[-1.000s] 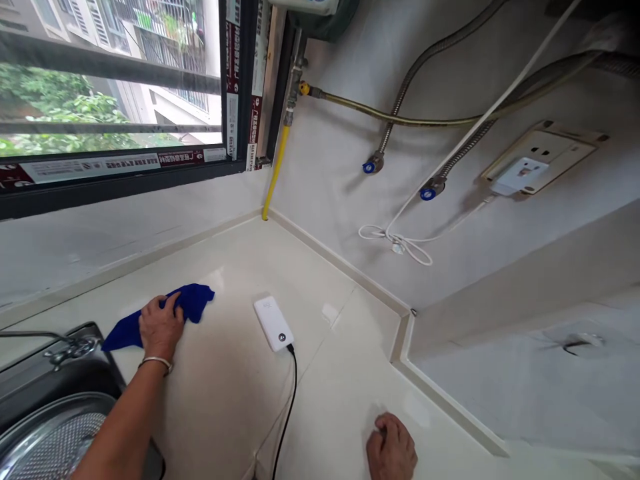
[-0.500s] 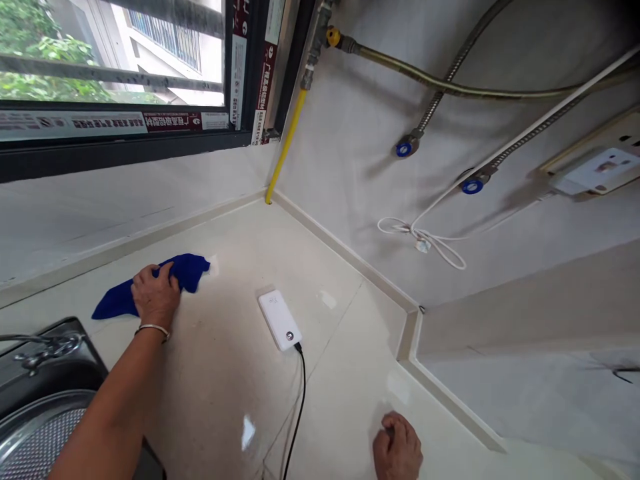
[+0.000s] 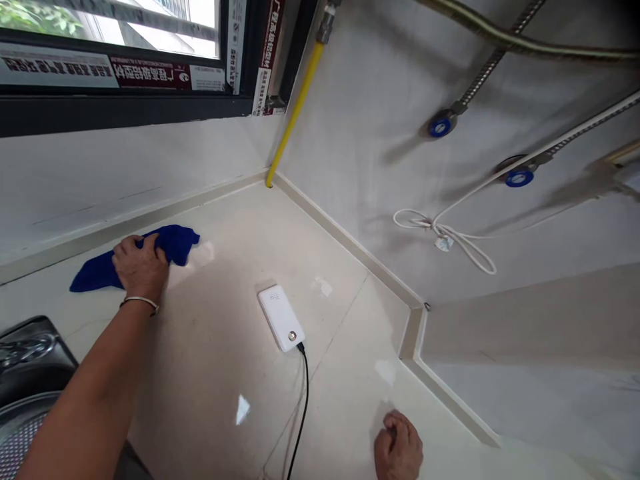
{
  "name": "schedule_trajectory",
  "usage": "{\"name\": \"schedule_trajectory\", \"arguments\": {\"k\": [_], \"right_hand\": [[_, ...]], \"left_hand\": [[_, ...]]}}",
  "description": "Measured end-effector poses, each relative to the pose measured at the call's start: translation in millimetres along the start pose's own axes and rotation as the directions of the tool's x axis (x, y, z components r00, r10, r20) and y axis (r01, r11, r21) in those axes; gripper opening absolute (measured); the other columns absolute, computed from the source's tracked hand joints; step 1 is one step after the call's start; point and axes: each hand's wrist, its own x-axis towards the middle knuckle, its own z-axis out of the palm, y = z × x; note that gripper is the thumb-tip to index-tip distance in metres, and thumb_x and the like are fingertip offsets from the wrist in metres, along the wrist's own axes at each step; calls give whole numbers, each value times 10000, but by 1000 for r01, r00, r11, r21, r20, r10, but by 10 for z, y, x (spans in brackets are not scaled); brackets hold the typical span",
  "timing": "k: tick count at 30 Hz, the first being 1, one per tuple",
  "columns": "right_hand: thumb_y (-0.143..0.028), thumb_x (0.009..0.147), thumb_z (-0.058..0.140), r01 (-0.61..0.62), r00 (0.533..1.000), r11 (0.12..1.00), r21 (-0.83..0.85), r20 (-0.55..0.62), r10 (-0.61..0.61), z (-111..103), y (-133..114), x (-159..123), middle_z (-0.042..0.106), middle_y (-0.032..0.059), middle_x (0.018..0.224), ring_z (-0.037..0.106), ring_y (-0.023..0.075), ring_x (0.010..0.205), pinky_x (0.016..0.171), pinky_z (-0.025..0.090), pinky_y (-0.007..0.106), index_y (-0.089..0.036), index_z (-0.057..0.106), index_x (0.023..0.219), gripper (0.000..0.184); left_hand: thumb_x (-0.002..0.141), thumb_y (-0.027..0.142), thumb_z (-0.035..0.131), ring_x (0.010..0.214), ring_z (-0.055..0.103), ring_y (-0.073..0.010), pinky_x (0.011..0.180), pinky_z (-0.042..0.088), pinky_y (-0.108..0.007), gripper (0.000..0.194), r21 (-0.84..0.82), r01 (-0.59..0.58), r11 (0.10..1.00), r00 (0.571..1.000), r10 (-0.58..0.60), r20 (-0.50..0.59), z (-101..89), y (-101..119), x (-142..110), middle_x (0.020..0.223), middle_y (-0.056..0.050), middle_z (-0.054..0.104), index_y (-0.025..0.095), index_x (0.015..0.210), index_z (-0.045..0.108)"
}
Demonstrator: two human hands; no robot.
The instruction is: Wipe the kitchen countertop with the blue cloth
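Note:
A dark blue cloth lies bunched on the cream countertop, close to the back edging at the left. My left hand presses down on the cloth, its fingers bent and gripping the fabric. At the bottom right, my right hand rests on the counter with curled fingers; I see nothing in it. Between the hands lies a white power bank with a small lit display, and a black cable runs from its end toward the bottom of the view.
A metal sink stands at the lower left beside my forearm. A yellow pipe meets the counter in the corner. On the right wall are blue-capped valves with hoses and a tied white cord. The window frame runs across the upper left.
The view has tilted down and closer, so the window and valves sit higher in the picture. My left hand stays on the cloth, with little visible shift along the counter. My right hand has stayed put.

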Motion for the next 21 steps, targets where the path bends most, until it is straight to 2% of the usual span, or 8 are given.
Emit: {"name": "schedule_trajectory", "arguments": {"k": [6,11,16,21], "right_hand": [[-210,805,401,-73,996,997,4,52,73,-63,-103,32,635,97,1026,575,250,996,886,407,396,-223,531,864,144],[-205,801,396,-103,993,995,10,55,103,-60,-129,30,630,92,1043,565,251,1012,890,395,395,-229,530,862,149],[-199,797,408,-111,993,993,27,45,110,-21,-106,22,626,77,1041,552,244,1004,889,384,392,-234,533,848,140],[-204,797,420,-181,980,982,53,94,175,-29,-143,6,623,76,1085,537,256,1033,920,366,416,-238,545,865,146]], "left_hand": [[978,398,353,1152,320,-275,1015,320,-551,504,-1,7,1000,1000,-7,11,67,-11,128,1356,-176,449,137,1350,569],[982,409,324,1160,331,-267,1016,339,-534,516,30,7,1000,1000,-8,14,74,-12,121,1366,-159,436,149,1364,555],[975,398,340,1159,349,-276,993,366,-508,501,84,14,996,1000,-15,4,31,15,-18,1377,-149,440,198,1390,538],[975,385,339,1140,380,-291,954,393,-478,484,166,4,986,1000,-7,19,-77,93,-296,1365,-151,454,224,1385,542]]}}
